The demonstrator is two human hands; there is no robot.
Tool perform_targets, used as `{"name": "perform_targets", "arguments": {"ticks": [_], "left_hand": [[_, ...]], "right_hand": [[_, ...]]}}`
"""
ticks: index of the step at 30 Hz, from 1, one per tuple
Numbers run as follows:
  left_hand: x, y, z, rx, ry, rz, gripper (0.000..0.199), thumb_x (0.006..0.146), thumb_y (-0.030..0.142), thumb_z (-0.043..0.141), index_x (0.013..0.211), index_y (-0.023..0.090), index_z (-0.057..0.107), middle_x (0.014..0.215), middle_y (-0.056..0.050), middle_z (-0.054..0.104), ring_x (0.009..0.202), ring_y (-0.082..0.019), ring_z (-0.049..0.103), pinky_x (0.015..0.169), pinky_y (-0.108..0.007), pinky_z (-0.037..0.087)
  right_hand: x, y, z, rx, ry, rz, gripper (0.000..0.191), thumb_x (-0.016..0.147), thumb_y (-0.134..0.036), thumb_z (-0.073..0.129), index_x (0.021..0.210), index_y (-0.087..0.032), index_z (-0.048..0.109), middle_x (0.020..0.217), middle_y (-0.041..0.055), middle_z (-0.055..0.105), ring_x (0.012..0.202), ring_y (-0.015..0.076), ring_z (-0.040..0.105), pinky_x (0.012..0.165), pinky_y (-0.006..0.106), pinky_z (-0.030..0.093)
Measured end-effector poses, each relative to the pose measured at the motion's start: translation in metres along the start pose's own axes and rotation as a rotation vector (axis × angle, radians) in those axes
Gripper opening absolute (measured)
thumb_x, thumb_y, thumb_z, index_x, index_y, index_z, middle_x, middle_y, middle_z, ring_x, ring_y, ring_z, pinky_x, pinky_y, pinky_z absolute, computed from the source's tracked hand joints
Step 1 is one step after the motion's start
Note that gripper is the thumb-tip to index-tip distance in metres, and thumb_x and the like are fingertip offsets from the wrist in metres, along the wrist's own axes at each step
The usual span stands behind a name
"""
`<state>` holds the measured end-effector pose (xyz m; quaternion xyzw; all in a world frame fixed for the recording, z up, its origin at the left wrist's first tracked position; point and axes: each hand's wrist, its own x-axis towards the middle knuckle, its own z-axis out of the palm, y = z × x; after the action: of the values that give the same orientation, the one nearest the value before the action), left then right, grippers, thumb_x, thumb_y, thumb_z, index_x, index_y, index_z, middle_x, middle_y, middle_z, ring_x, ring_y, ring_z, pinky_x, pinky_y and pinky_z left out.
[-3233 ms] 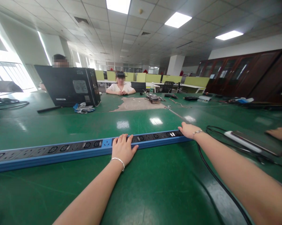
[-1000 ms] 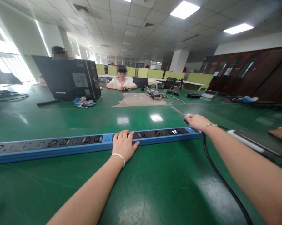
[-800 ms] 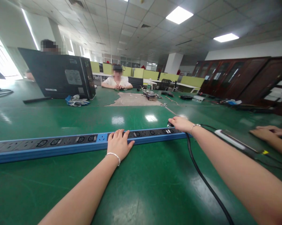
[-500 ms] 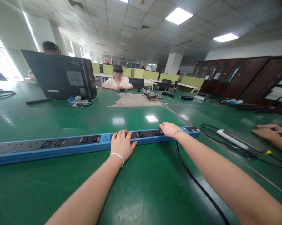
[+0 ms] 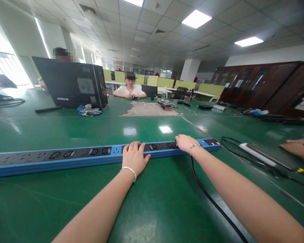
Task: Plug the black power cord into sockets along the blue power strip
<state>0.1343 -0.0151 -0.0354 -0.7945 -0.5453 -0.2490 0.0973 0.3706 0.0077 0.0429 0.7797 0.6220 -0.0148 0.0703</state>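
Resting left hand (image 5: pixel 134 157) on strip (image 5: pixel 83 158), right hand (image 5: pixel 186 143) curled

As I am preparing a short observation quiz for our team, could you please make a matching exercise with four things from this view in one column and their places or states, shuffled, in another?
Things:
1. Left hand
2. Right hand
3. Gloves
4. Power strip

Places or states:
A. Lying by the foot of the black computer tower
B. Long and blue-sided, stretched across the green table
C. Fingers curled, with a black cable running out below
D. Laid palm down, thumb spread

Right pairs: 1-D, 2-C, 3-A, 4-B
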Motion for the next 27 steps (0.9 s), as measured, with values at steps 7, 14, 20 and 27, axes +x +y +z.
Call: {"name": "perform_targets", "arguments": {"ticks": [7, 14, 20, 27], "left_hand": [[0.0, 0.0, -0.001, 0.003, -0.006, -0.005, 0.049, 0.08, 0.049, 0.047, 0.122, 0.022, 0.05, 0.125, -0.01, 0.052, 0.119, -0.026, 0.041, 0.099, -0.043, 0.027], [0.0, 0.0, 0.0, 0.007, -0.006, -0.005, 0.05, 0.081, 0.049, 0.046, 0.122, 0.022, 0.05, 0.126, -0.01, 0.052, 0.12, -0.026, 0.041, 0.099, -0.043, 0.027], [-0.001, 0.0, -0.001, 0.009, -0.027, -0.01, 0.05, 0.081, 0.049, 0.045, 0.123, 0.023, 0.049, 0.127, -0.01, 0.051, 0.12, -0.026, 0.04, 0.1, -0.043, 0.026], [0.0, 0.001, -0.003, -0.003, -0.038, -0.021, 0.05, 0.081, 0.049, 0.045, 0.124, 0.023, 0.049, 0.128, -0.01, 0.051, 0.121, -0.026, 0.039, 0.101, -0.043, 0.026]], "right_hand": [[0.003, 0.005, 0.0, -0.01, -0.009, -0.028, 0.044, 0.089, -0.03, 0.024, 0.106, -0.015, 0.061, 0.109, 0.0161, 0.062, 0.098, 0.0241, 0.059, 0.082, 0.034, 0.043], [0.001, 0.0, 0.003, 0.002, -0.019, -0.009, 0.049, 0.09, -0.032, 0.019, 0.104, -0.014, 0.063, 0.107, 0.0165, 0.063, 0.099, 0.0243, 0.06, 0.082, 0.035, 0.044], [-0.011, -0.013, 0.01, 0.003, 0.03, 0.067, 0.05, 0.091, -0.034, 0.017, 0.108, -0.015, 0.06, 0.107, 0.0184, 0.063, 0.099, 0.0255, 0.06, 0.083, 0.039, 0.043], [-0.012, -0.011, 0.007, -0.012, 0.031, 0.025, 0.049, 0.09, -0.036, 0.02, 0.104, -0.014, 0.062, 0.103, 0.0182, 0.064, 0.098, 0.0266, 0.061, 0.08, 0.038, 0.045]]}}
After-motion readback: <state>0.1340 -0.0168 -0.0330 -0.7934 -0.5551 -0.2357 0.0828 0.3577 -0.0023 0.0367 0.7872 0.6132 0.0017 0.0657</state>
